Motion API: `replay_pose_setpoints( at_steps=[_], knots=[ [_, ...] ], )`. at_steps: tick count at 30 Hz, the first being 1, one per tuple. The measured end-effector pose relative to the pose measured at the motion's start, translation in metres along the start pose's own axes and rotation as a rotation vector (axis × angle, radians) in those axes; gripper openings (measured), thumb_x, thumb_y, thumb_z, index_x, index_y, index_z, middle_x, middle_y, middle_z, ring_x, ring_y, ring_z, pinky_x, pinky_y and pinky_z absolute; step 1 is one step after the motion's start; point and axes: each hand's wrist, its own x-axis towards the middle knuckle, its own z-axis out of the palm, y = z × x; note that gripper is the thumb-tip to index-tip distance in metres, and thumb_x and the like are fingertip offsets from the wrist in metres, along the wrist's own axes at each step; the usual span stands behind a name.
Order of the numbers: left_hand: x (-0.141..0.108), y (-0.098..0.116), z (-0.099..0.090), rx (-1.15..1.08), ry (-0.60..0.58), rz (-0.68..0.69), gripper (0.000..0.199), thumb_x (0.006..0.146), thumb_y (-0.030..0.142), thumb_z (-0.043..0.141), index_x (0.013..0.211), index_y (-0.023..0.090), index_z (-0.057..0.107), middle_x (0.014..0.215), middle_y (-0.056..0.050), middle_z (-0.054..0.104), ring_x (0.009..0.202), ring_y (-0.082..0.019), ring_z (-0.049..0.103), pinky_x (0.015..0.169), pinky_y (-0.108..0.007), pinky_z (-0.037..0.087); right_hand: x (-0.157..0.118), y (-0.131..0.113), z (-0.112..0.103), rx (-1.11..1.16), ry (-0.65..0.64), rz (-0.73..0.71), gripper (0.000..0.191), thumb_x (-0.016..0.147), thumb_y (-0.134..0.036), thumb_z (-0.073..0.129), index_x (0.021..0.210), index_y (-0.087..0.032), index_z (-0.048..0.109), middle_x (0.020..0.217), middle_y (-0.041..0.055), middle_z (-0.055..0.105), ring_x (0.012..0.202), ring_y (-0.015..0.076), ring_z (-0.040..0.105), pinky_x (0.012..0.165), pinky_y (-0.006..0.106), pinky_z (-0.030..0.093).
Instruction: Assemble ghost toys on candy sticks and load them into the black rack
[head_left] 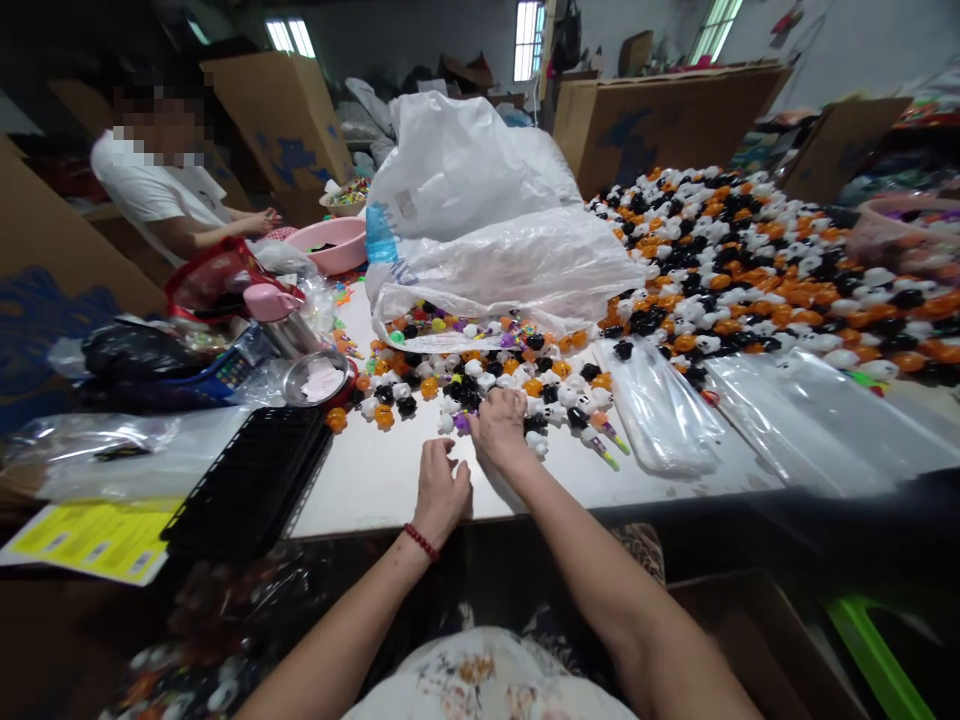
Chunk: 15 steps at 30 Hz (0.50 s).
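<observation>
My right hand (500,425) reaches into a spread of small orange, black and white toys (555,385) on the white table (360,490). Its fingers are bent down onto the pieces beside a purple one (461,424); whether it grips any is hidden. My left hand (442,487), with a red bead bracelet at the wrist, hovers near the table's front edge. Its fingers are curled with a gap between thumb and fingers, and nothing shows in them. Behind the toys, a large white plastic bag (480,240) lies with its mouth open toward me, more colourful pieces inside.
Black trays (240,480) and yellow-printed sheets (97,535) lie left, near a metal bowl (319,378) and pink-lidded flask (274,305). Clear bags (660,410) lie right, before a big toy heap (720,250). A person in white (165,195) sits back left by a pink basin (330,245).
</observation>
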Motion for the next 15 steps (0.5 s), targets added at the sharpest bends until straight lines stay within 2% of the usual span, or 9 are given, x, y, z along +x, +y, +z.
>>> replay_pose_setpoints(
  at_steps=[4,7,9,12,15],
  knots=[
    [-0.008,-0.001,0.0,-0.038,-0.131,0.024,0.014,0.083,0.014,0.053,0.096,0.021,0.052,0.095,-0.007,0.054,0.092,-0.024,0.054,0.084,-0.04,0.046,0.023,-0.013,0.011,0.147,-0.067,0.098,0.019,0.086,-0.027,0.056,0.081,-0.015,0.069,0.105,0.0161,0.063,0.107,0.0334,0.047,0.1,0.053,0.028],
    [-0.002,0.006,0.003,-0.102,-0.136,0.014,0.014,0.084,0.017,0.056,0.097,0.021,0.055,0.095,-0.006,0.055,0.089,-0.023,0.054,0.082,-0.037,0.045,0.029,-0.005,-0.002,0.408,0.036,0.187,0.015,0.085,-0.026,0.053,0.084,-0.017,0.064,0.102,0.0122,0.065,0.103,0.0279,0.053,0.097,0.047,0.037],
    [0.002,0.013,0.005,-0.147,-0.149,0.014,0.015,0.084,0.02,0.058,0.1,0.021,0.057,0.097,-0.007,0.056,0.084,-0.021,0.054,0.081,-0.036,0.045,0.022,0.014,-0.019,0.646,0.123,0.258,0.017,0.086,-0.031,0.052,0.092,-0.018,0.061,0.098,0.0097,0.065,0.092,0.0231,0.059,0.087,0.039,0.046],
    [0.008,0.028,0.011,-0.211,-0.219,0.096,0.022,0.086,0.02,0.056,0.108,0.022,0.059,0.105,-0.008,0.057,0.087,-0.021,0.057,0.086,-0.036,0.045,-0.009,0.057,-0.046,0.963,0.181,0.404,0.03,0.086,-0.04,0.054,0.108,-0.019,0.054,0.093,0.0058,0.065,0.075,0.0181,0.064,0.073,0.033,0.052],
    [0.013,0.045,0.024,-0.329,-0.33,0.187,0.038,0.084,0.015,0.057,0.122,0.024,0.059,0.123,-0.011,0.056,0.107,-0.025,0.057,0.095,-0.036,0.044,-0.056,0.098,-0.064,1.005,0.201,0.519,0.046,0.086,-0.039,0.054,0.128,-0.021,0.047,0.089,0.0019,0.065,0.067,0.0152,0.063,0.068,0.03,0.053]
  ],
)
